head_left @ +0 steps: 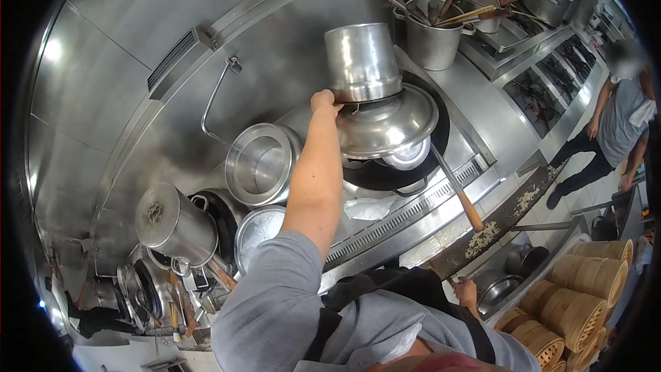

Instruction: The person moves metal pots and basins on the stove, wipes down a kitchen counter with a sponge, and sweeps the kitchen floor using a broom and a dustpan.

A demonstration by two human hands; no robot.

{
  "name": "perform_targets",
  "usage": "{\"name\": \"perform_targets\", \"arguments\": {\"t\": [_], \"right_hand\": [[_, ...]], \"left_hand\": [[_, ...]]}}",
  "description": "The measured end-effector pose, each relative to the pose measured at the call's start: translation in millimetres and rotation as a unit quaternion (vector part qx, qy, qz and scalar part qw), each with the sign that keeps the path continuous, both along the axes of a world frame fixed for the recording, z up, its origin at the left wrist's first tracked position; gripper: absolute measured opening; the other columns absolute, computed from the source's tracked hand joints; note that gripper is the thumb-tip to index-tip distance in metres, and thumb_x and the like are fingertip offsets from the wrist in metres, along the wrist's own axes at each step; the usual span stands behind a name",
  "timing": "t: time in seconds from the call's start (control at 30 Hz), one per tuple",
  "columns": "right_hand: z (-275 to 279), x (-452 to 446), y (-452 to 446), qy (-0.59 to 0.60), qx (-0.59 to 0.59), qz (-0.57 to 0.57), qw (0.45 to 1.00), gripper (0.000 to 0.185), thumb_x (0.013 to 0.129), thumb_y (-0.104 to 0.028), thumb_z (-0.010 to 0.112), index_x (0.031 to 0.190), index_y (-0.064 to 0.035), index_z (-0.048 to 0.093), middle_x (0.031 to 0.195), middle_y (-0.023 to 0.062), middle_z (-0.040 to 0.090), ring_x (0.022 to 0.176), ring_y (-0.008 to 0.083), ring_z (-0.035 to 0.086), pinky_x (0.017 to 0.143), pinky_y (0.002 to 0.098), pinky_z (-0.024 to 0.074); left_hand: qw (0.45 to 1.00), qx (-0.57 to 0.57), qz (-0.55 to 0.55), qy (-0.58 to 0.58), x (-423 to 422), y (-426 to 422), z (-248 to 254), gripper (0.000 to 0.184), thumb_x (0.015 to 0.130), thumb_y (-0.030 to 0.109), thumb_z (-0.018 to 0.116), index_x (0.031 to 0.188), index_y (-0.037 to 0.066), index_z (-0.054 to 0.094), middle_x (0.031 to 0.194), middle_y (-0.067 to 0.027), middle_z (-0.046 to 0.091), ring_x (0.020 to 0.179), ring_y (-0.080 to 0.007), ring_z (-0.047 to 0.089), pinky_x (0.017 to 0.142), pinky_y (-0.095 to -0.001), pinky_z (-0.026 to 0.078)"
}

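- reaching forward with the left hand (325,102), fingers curled tight on the lower left edge of a tall metal pot (363,60)
- set at upper centre, on top of a large domed lid (392,127), with the pot's long axis nearly upright and leaning slightly
- flaring at the lower end, against the lid; narrower at the upper end, pointing toward the steel back wall (275,41); cannot tell which end is open
- underneath the domed lid, in the black wok (379,178), partly showing a small metal bowl (407,156)
- slanting outward over the counter's front edge, a long tool with a wooden handle (471,212)
- holding the right hand (466,293) low beside the body, partly curled, near metal basins (500,291); cannot tell whether gripping anything
- behind, packed with wooden-handled tools and sticks, a utensil pot (432,54)
- left of the forearm, facing mouth outward, an open pot (235,169); cannot tell about any liquid inside
- farther left, tilted, with a stained round end upward, a long-handled pot (182,231)
- at lower right, stacked, bamboo steamers (568,306), contents hidden
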State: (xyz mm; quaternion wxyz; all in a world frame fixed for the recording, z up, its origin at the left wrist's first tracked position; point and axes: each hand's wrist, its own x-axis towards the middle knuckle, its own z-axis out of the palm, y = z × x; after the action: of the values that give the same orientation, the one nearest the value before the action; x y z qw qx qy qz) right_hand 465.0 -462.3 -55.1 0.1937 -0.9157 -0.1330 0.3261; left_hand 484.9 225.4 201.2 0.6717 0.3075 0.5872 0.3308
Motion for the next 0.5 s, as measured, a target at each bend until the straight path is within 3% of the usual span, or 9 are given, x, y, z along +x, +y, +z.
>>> {"name": "perform_targets", "arguments": {"t": [0.03, 0.07, 0.13, 0.17, 0.2, 0.33, 0.4, 0.47, 0.5], "right_hand": [[-1.0, 2.0, 3.2, 0.003, -0.002, 0.005, 1.000, 0.039, 0.073, -0.016, 0.064, 0.108, 0.0014, 0.064, 0.066, 0.0127, 0.066, 0.055, 0.0170, 0.064, 0.055, 0.0301, 0.0506], [-4.0, 5.2, 8.7, 0.015, 0.000, 0.000, 1.000, 0.039, 0.073, -0.016, 0.064, 0.108, 0.0009, 0.064, 0.069, 0.0141, 0.067, 0.059, 0.0194, 0.065, 0.058, 0.0313, 0.0513], [-3.0, 12.2, 23.3, 0.028, 0.005, -0.003, 1.000, 0.038, 0.073, -0.016, 0.064, 0.108, 0.0004, 0.065, 0.073, 0.0155, 0.067, 0.063, 0.0217, 0.066, 0.061, 0.0324, 0.0519], [3.0, 14.1, 31.3, 0.023, -0.005, 0.011, 1.000, 0.038, 0.072, -0.020, 0.065, 0.106, -0.0024, 0.065, 0.082, 0.0183, 0.067, 0.077, 0.0288, 0.065, 0.070, 0.0376, 0.0505], [6.7, 16.1, 37.0, 0.019, -0.016, 0.025, 0.999, 0.038, 0.072, -0.024, 0.066, 0.104, -0.0052, 0.066, 0.092, 0.0211, 0.066, 0.091, 0.0358, 0.063, 0.079, 0.0427, 0.0491], [2.7, 24.5, 51.2, -0.004, 0.002, 0.050, 0.999, 0.039, 0.074, -0.017, 0.064, 0.108, 0.0005, 0.063, 0.087, 0.0181, 0.068, 0.084, 0.0321, 0.066, 0.074, 0.0376, 0.0514], [13.6, 24.2, 60.7, -0.001, 0.040, 0.053, 0.998, 0.036, 0.075, -0.017, 0.064, 0.107, 0.0002, 0.064, 0.084, 0.0169, 0.068, 0.076, 0.0278, 0.067, 0.070, 0.0359, 0.0522], [-20.8, 26.1, 53.8, 0.037, 0.051, 0.045, 0.997, 0.035, 0.076, -0.018, 0.064, 0.107, -0.0005, 0.064, 0.081, 0.0143, 0.069, 0.069, 0.0222, 0.067, 0.066, 0.0340, 0.0524], [-34.9, 27.6, 52.7, 0.027, 0.031, 0.094, 0.995, 0.035, 0.077, -0.018, 0.064, 0.107, -0.0002, 0.064, 0.079, 0.0133, 0.068, 0.067, 0.0194, 0.066, 0.064, 0.0326, 0.0524]], "left_hand": [[0.934, 0.127, -0.155, 0.295, -8.1, 4.0, -1.3, 0.040, 0.081, 0.003, 0.047, 0.120, -0.006, 0.049, 0.120, -0.0194, 0.056, 0.110, -0.0309, 0.056, 0.093, -0.0430, 0.047], [0.934, 0.124, -0.151, 0.298, -11.1, 1.9, -6.2, 0.040, 0.081, 0.003, 0.047, 0.120, -0.006, 0.049, 0.120, -0.0194, 0.056, 0.110, -0.0309, 0.056, 0.093, -0.0430, 0.047], [0.796, 0.400, -0.187, 0.413, -13.6, -7.7, -1.3, 0.050, 0.075, 0.005, 0.052, 0.125, 0.000, 0.048, 0.119, -0.0239, 0.056, 0.109, -0.0341, 0.056, 0.094, -0.0408, 0.045], [0.800, 0.419, -0.267, 0.334, -12.9, -4.0, -1.5, 0.057, 0.072, 0.008, 0.054, 0.128, 0.004, 0.047, 0.119, -0.0252, 0.056, 0.112, -0.0364, 0.054, 0.096, -0.0378, 0.043], [0.800, 0.418, -0.267, 0.337, -9.5, -3.3, -4.5, 0.057, 0.072, 0.008, 0.054, 0.128, 0.004, 0.047, 0.119, -0.0252, 0.056, 0.112, -0.0364, 0.054, 0.096, -0.0378, 0.043], [0.801, 0.361, -0.261, 0.399, -0.7, -21.2, -1.9, 0.057, 0.073, 0.016, 0.058, 0.127, 0.002, 0.048, 0.120, -0.0230, 0.057, 0.116, -0.0358, 0.051, 0.097, -0.0376, 0.041], [0.815, 0.367, -0.273, 0.356, -8.4, -20.2, -9.8, 0.058, 0.073, 0.021, 0.061, 0.127, 0.001, 0.048, 0.120, -0.0226, 0.057, 0.116, -0.0355, 0.052, 0.098, -0.0375, 0.041], [0.816, 0.368, -0.271, 0.354, -25.8, -28.6, -8.1, 0.058, 0.074, 0.023, 0.063, 0.126, 0.002, 0.049, 0.120, -0.0204, 0.058, 0.113, -0.0329, 0.054, 0.096, -0.0368, 0.043], [0.824, 0.388, -0.275, 0.309, -37.4, -38.1, -2.3, 0.055, 0.075, 0.021, 0.063, 0.125, 0.002, 0.050, 0.117, -0.0188, 0.060, 0.110, -0.0306, 0.057, 0.094, -0.0357, 0.044]]}}
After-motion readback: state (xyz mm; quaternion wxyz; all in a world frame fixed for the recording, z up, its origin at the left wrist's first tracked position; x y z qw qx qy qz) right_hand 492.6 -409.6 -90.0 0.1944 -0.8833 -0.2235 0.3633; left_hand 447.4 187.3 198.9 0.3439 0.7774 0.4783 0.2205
